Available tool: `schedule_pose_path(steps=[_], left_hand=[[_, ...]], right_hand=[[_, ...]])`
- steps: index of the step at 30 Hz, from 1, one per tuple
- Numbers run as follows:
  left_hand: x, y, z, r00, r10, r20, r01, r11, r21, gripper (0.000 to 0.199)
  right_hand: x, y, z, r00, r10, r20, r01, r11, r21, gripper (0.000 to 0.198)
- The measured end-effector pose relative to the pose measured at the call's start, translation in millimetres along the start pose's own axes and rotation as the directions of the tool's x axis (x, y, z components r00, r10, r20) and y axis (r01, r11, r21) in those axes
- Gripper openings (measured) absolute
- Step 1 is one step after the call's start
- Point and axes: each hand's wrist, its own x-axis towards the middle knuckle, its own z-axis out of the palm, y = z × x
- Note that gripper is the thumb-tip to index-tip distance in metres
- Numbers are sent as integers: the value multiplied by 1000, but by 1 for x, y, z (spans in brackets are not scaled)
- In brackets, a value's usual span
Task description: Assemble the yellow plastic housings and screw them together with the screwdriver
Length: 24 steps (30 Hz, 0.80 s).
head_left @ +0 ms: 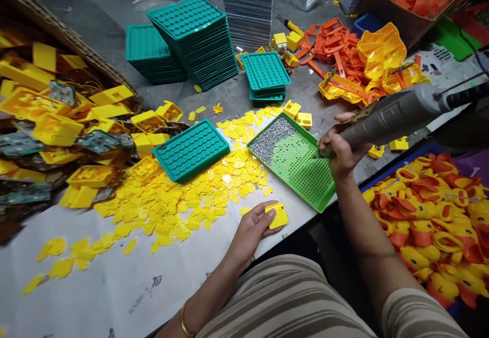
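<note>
In the head view, my left hand [246, 231] is closed on a small yellow plastic case [279, 216], thumb on top, near the front edge of the table. My right hand [341, 152] grips a grey electric screwdriver [393, 116] close to its nose. The tool slants down to the left, its tip over a light green tray [305, 177] full of small holes. Tiny metal screws [267, 142] fill the tray's far left end. Whether a screw sits on the tip is too small to tell. Many flat yellow pieces [183, 195] lie heaped left of the tray.
On the heap rests a teal ridged tray [191, 149]; stacks of teal trays [202, 48] stand behind it. A carton of yellow cases [49, 114] with circuit boards is at left. Orange parts [336, 43] lie at the back right. Yellow duck parts [439, 216] fill a bin at right.
</note>
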Motion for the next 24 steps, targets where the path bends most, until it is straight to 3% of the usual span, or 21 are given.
schedule_pose_path(steps=[3, 9, 16, 24], left_hand=[[3, -1, 1, 1000, -1, 2, 1, 1000, 16, 42], [4, 1, 0, 1000, -8, -13, 8, 1000, 14, 44], [4, 1, 1, 1000, -9, -7, 9, 1000, 12, 46], [5, 3, 2, 999, -12, -39, 12, 1000, -10, 40]], right_hand=[[6, 9, 10, 999, -26, -21, 25, 999, -42, 49], [10, 16, 16, 999, 33, 12, -32, 992, -121, 53], [10, 18, 17, 997, 31, 67, -24, 994, -104, 55], [8, 22, 18, 998, -35, 61, 34, 999, 22, 43]])
